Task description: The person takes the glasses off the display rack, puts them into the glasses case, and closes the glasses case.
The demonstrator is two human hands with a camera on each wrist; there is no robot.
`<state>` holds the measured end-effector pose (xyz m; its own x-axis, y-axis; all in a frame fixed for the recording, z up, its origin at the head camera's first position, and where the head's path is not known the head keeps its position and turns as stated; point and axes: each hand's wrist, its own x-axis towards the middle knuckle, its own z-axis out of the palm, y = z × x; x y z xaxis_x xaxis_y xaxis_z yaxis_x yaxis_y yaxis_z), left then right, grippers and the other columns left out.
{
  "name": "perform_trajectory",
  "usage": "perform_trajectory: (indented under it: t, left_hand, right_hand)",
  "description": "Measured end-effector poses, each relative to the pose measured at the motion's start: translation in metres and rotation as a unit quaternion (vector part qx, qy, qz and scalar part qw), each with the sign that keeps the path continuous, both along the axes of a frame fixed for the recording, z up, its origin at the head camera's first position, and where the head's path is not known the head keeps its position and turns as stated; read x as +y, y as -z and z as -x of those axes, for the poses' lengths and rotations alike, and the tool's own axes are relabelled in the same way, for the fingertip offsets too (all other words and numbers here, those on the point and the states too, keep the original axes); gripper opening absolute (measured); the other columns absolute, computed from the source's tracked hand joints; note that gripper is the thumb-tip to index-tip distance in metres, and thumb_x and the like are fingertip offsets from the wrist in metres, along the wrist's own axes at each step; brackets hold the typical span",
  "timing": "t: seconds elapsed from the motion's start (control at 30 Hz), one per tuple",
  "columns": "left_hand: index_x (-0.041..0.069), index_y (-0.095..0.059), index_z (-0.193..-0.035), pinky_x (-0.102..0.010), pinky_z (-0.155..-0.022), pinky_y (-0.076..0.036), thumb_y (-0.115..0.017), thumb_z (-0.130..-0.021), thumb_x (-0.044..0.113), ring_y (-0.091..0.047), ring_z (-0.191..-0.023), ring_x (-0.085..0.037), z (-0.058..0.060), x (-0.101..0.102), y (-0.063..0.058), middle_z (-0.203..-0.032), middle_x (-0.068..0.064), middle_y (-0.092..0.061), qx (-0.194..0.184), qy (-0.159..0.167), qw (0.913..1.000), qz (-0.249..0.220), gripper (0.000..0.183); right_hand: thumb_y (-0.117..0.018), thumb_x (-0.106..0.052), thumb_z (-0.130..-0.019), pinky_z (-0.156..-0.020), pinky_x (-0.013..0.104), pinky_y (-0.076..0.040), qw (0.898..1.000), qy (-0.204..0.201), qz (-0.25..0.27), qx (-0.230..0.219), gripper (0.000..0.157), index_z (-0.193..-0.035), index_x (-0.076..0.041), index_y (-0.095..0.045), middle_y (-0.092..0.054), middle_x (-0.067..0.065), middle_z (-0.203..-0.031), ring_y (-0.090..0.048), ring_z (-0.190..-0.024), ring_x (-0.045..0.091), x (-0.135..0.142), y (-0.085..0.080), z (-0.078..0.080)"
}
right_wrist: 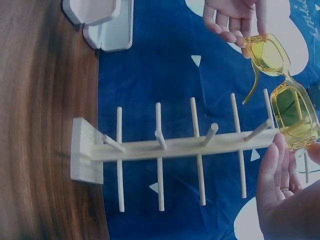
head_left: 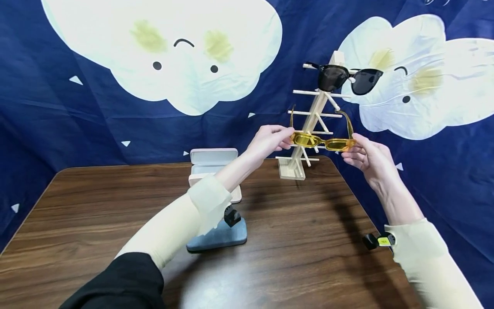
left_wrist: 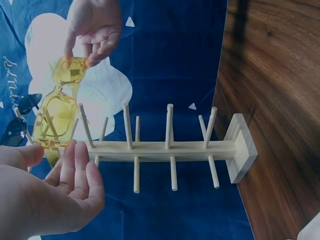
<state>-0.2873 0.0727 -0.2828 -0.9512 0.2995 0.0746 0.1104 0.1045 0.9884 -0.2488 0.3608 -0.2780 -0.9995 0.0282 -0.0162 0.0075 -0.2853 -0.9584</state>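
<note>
Yellow-tinted sunglasses [head_left: 322, 140] are held up between two hands, temples unfolded and pointing toward a wooden peg stand [head_left: 308, 124]. My left hand [head_left: 270, 140] pinches the frame's left hinge corner between thumb and fingers. At the opposite corner my right hand [head_left: 368, 159] grips the same way. In the left wrist view the yellow sunglasses [left_wrist: 57, 117] overlap the upper end of the stand [left_wrist: 165, 150]. Black sunglasses [head_left: 349, 79] hang on the stand's topmost pegs, above the yellow pair. The lower pegs carry no glasses.
The stand's square base [head_left: 291, 169] sits near the back right edge of the brown wooden table [head_left: 301, 240]. An opened pale pink glasses case [head_left: 214, 156] lies at the table's back, partly behind the left forearm. Nearer lies a blue case [head_left: 220, 236]. A dark blue cloud-print curtain [head_left: 115, 128] hangs behind.
</note>
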Motion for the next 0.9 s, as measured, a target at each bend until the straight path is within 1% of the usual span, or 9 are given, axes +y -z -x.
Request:
perform_trajectory:
  t: [0.07,0.17,0.33,0.4,0.47,0.53,0.63,0.77,0.9]
  left_hand:
    - [0.007,-0.074,-0.117,-0.025,-0.081,-0.056,-0.061,-0.102,0.033,-0.075,-0.09,-0.019,-0.005,-0.005,0.002,-0.094,-0.007,-0.075,0.001,0.0,1.0,-0.002,0.033]
    - [0.008,-0.074,-0.118,-0.025,-0.081,-0.056,-0.061,-0.102,0.032,-0.075,-0.093,-0.022,-0.013,-0.012,0.006,-0.095,-0.008,-0.075,0.002,-0.001,1.0,-0.004,0.032]
    - [0.007,-0.074,-0.118,-0.041,-0.097,-0.058,-0.062,-0.102,0.031,-0.075,-0.099,-0.03,-0.024,-0.024,0.014,-0.094,-0.007,-0.075,0.007,-0.006,0.9999,-0.012,0.031]
    - [0.006,-0.074,-0.118,-0.047,-0.1,-0.057,-0.063,-0.101,0.03,-0.076,-0.095,-0.028,-0.028,-0.029,0.017,-0.094,-0.008,-0.075,0.009,-0.012,0.9998,-0.016,0.031]
    - [0.005,-0.074,-0.118,-0.049,-0.101,-0.056,-0.063,-0.101,0.028,-0.076,-0.089,-0.024,-0.033,-0.035,0.018,-0.094,-0.01,-0.075,0.009,-0.016,0.9996,-0.022,0.031]
    - [0.005,-0.075,-0.118,-0.048,-0.1,-0.057,-0.063,-0.101,0.028,-0.074,-0.084,-0.016,-0.037,-0.041,0.02,-0.095,-0.009,-0.075,0.007,-0.02,0.9995,-0.022,0.031]
    - [0.006,-0.074,-0.118,-0.045,-0.099,-0.058,-0.064,-0.1,0.029,-0.073,-0.083,-0.011,-0.044,-0.05,0.023,-0.096,-0.008,-0.075,0.002,-0.022,0.9995,-0.022,0.031]
    - [0.006,-0.073,-0.12,-0.039,-0.095,-0.059,-0.065,-0.1,0.03,-0.073,-0.084,-0.011,-0.052,-0.063,0.029,-0.099,-0.008,-0.076,-0.004,-0.025,0.9994,-0.023,0.033]
    - [0.006,-0.073,-0.122,-0.043,-0.099,-0.057,-0.064,-0.1,0.031,-0.073,-0.087,-0.012,-0.062,-0.078,0.034,-0.102,-0.011,-0.076,0.002,-0.03,0.9992,-0.025,0.034]
  right_hand:
    - [-0.065,-0.015,-0.101,-0.062,0.027,-0.063,1.0,-0.005,0.004,0.007,0.015,-0.09,-0.007,-0.072,-0.075,0.005,-0.072,-0.075,-0.061,0.016,-0.004,0.003,-0.004]
    - [-0.064,-0.013,-0.102,-0.061,0.027,-0.063,1.0,-0.01,0.005,0.017,0.016,-0.09,-0.006,-0.073,-0.075,0.006,-0.072,-0.075,-0.06,0.016,-0.011,0.007,-0.011]
    - [-0.064,-0.013,-0.101,-0.062,0.026,-0.062,0.999,-0.008,-0.012,0.033,0.016,-0.089,-0.007,-0.074,-0.076,0.005,-0.073,-0.074,-0.061,0.016,-0.024,0.013,-0.021]
    - [-0.065,-0.014,-0.101,-0.062,0.025,-0.062,0.999,-0.009,-0.02,0.04,0.017,-0.089,-0.008,-0.074,-0.076,0.004,-0.073,-0.074,-0.061,0.015,-0.029,0.016,-0.025]
    - [-0.065,-0.015,-0.102,-0.062,0.024,-0.062,0.999,-0.012,-0.025,0.045,0.017,-0.089,-0.008,-0.074,-0.076,0.004,-0.073,-0.075,-0.062,0.014,-0.035,0.017,-0.028]
    - [-0.064,-0.015,-0.102,-0.062,0.023,-0.062,0.998,-0.016,-0.027,0.049,0.017,-0.089,-0.008,-0.074,-0.076,0.004,-0.074,-0.075,-0.062,0.013,-0.04,0.02,-0.03]
    - [-0.064,-0.015,-0.102,-0.064,0.024,-0.062,0.998,-0.019,-0.033,0.054,0.017,-0.089,-0.008,-0.074,-0.076,0.003,-0.075,-0.075,-0.063,0.013,-0.047,0.023,-0.034]
    - [-0.064,-0.016,-0.102,-0.064,0.024,-0.062,0.997,-0.017,-0.047,0.056,0.019,-0.087,-0.009,-0.073,-0.076,0.002,-0.074,-0.074,-0.063,0.012,-0.059,0.029,-0.038]
    - [-0.064,-0.017,-0.102,-0.064,0.024,-0.062,0.997,-0.019,-0.05,0.051,0.019,-0.087,-0.01,-0.073,-0.076,0.001,-0.074,-0.074,-0.063,0.012,-0.074,0.036,-0.042]
